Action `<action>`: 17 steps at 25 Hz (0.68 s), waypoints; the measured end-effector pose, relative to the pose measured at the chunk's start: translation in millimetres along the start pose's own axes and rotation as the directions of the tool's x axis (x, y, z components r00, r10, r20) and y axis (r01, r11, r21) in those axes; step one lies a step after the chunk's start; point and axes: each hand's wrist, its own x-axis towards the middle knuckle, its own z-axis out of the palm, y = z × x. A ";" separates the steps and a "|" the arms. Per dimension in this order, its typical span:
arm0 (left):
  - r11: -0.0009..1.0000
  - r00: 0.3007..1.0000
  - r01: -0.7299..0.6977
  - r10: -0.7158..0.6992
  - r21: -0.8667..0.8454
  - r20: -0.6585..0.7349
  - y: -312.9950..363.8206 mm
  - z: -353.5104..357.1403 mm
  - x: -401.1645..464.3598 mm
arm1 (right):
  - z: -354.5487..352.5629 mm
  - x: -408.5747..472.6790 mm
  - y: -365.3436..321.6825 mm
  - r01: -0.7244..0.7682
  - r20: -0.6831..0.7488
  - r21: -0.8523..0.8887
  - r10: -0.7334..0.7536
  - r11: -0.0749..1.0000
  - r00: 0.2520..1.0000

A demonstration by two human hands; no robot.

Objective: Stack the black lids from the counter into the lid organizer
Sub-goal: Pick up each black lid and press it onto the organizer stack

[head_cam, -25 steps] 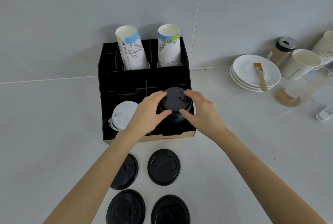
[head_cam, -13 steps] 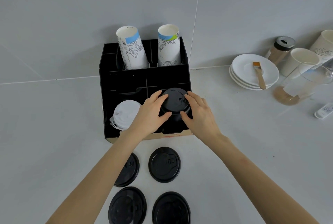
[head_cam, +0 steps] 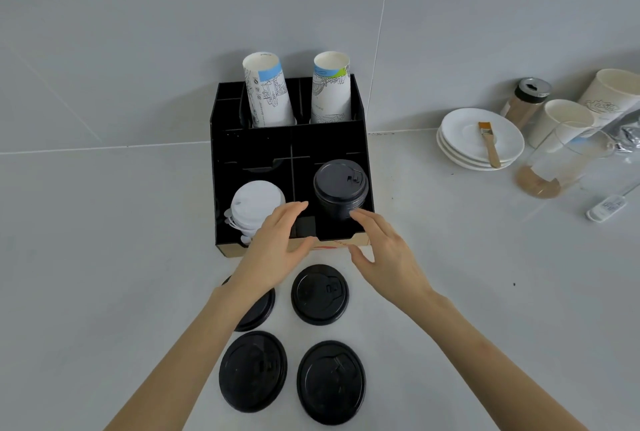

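From the head camera, both hands hover empty over the front edge of the black lid organizer (head_cam: 221, 188). The left hand (head_cam: 277, 250) is open with flat fingers, and just beyond its fingertips sits the stack of white lids (head_cam: 258, 203) in the front left compartment. The right hand (head_cam: 384, 254) is also open, with thumb and fingers spread; its fingertips are just beside the stack of black lids (head_cam: 341, 188) in the front right compartment, though contact cannot be judged. Below the hands, four loose black lids lie flat on the counter (head_cam: 104, 257): one (head_cam: 320, 293) between the wrists, one (head_cam: 258, 309) partly under the left wrist, and two nearer the person (head_cam: 252, 371) (head_cam: 331, 382).
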 end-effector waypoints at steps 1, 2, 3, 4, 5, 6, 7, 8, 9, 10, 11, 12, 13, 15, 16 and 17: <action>1.000 1.000 0.007 -0.007 -0.005 0.003 -2.4 1.3 -6.8 | 3.3 -5.0 0.9 -0.002 0.022 -0.009 0.002 1.000 1.000; 1.000 1.000 0.012 -0.012 -0.004 0.009 -5.2 3.4 -13.2 | 7.1 -9.7 2.2 -0.003 0.045 -0.017 0.004 1.000 0.999; 1.000 1.000 0.017 -0.017 0.004 0.016 -8.5 5.7 -19.4 | 11.0 -14.3 3.4 -0.001 0.070 -0.024 0.003 1.000 0.998; 1.000 0.999 0.022 -0.022 0.014 0.027 -11.7 8.4 -24.6 | 15.4 -18.0 4.9 -0.002 0.101 -0.030 0.005 1.000 0.995; 0.999 0.999 0.026 -0.027 0.026 0.044 -15.1 11.5 -29.6 | 20.0 -21.8 6.2 -0.008 0.138 -0.038 0.013 0.999 0.990; 0.999 0.997 0.034 -0.037 0.041 0.069 -18.2 15.2 -33.8 | 24.7 -24.6 7.5 -0.020 0.176 -0.050 0.028 0.999 0.984; 0.997 0.993 0.049 -0.055 0.060 0.102 -20.8 19.1 -38.0 | 29.3 -27.6 8.8 -0.031 0.211 -0.063 0.044 0.997 0.976; 0.994 0.987 0.072 -0.083 0.084 0.138 -23.1 23.4 -41.8 | 34.3 -29.9 9.7 -0.039 0.242 -0.075 0.056 0.996 0.969; 0.990 0.979 0.094 -0.112 0.109 0.171 -24.9 27.3 -44.8 | 38.7 -31.7 10.6 -0.041 0.267 -0.082 0.062 0.996 0.962; 0.985 0.970 0.114 -0.138 0.128 0.201 -26.2 31.3 -47.3 | 42.8 -33.1 11.6 -0.042 0.286 -0.082 0.064 0.996 0.956; 0.983 0.962 0.125 -0.154 0.138 0.226 -26.8 35.0 -49.4 | 45.6 -33.9 12.1 -0.046 0.299 -0.076 0.067 0.996 0.952; 0.981 0.956 0.128 -0.160 0.143 0.245 -27.2 38.5 -51.1 | 47.6 -34.5 12.3 -0.052 0.305 -0.065 0.069 0.997 0.950; 0.981 0.953 0.124 -0.159 0.146 0.258 -27.4 41.4 -52.5 | 48.7 -34.5 12.2 -0.053 0.307 -0.054 0.067 0.997 0.949; 0.982 0.951 0.108 -0.147 0.154 0.272 -27.0 46.2 -53.9 | 50.1 -34.6 12.6 -0.044 0.303 -0.040 0.054 0.998 0.951; 0.982 0.950 0.101 -0.143 0.163 0.276 -26.6 48.1 -54.2 | 50.4 -35.3 13.1 -0.042 0.303 -0.031 0.049 0.999 0.952; 0.980 0.950 0.096 -0.142 0.172 0.276 -26.2 49.2 -54.6 | 50.7 -36.5 13.6 -0.039 0.305 -0.021 0.043 0.999 0.951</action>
